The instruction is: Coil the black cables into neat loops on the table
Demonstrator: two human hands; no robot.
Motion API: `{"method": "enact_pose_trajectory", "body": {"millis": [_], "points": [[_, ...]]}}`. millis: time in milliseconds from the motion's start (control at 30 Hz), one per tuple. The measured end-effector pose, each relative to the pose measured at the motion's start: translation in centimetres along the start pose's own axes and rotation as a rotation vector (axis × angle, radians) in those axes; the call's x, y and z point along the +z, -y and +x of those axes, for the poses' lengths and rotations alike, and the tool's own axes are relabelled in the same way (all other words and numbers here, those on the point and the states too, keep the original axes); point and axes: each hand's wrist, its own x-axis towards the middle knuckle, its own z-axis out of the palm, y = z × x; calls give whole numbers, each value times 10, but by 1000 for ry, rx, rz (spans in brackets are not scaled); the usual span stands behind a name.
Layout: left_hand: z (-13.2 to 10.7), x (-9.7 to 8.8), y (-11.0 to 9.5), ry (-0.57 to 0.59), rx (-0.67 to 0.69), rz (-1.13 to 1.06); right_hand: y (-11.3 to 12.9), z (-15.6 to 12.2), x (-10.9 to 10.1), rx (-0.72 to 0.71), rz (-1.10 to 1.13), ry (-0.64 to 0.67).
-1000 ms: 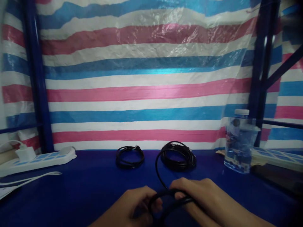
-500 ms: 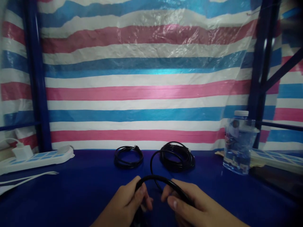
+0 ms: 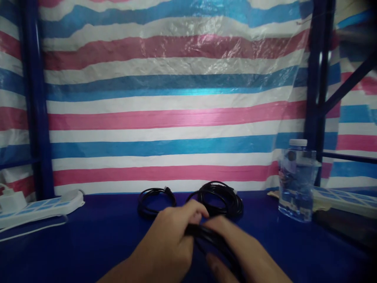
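Between my hands is a bundled black cable (image 3: pixel 212 238), its strands running from my left fingers down into my right palm. My left hand (image 3: pixel 168 238) is closed round the bundle's upper end, with its back turned to the camera. On the other side my right hand (image 3: pixel 238 247), blurred, wraps the same loops with thumb below and fingers above. Just beyond the hands a larger coil of black cable (image 3: pixel 234 206) lies on the blue table (image 3: pixel 97 247). A thinner black coil (image 3: pixel 143 204) with a plug end lies left of it, partly hidden by my left hand.
At the right stands a clear plastic bottle (image 3: pixel 297 188) with a white cap, beside a power strip (image 3: pixel 347 201) and a dark flat object (image 3: pixel 341 228). Another power strip (image 3: pixel 69 201) with white cords lies at the left. Striped sheeting (image 3: pixel 176 118) closes off the back.
My left hand has swung up and right, close to my right hand. The single wide arch of cable between them is now a tighter bundle. The view has shifted slightly.
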Motion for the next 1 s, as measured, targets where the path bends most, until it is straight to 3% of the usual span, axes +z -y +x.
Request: {"method": "enact_pose_trajectory", "body": {"millis": [33,100,133,267,300,400,467,567,700,867,1000], "points": [[5,1,1,-61,-6,-15,-9,-1,-2,-73,-111,-151],[12,3,5,-116,-32,-62,-28,-2,-9,-132,-246,-290],[14,3,7,-111,-40,-88,-36,-3,-14,-91,-239,-276],[17,6,16,-151,-92,-286,-54,-6,-33,121,44,44],[19,7,19,-183,-123,-369,-57,-5,-36,158,105,41],[24,14,28,-205,-227,-599,-65,1,-33,315,275,-172],[28,20,33,-191,-281,-663,-68,7,-25,393,410,-198],[32,29,41,-231,-378,-660,-62,10,-10,390,536,-94],[35,36,50,-247,-491,-620,-44,4,1,244,682,4],[30,31,50,-143,-434,-422,-27,-1,0,311,218,-46],[22,13,38,-67,-206,81,-31,-3,-1,267,-62,-97]]}}
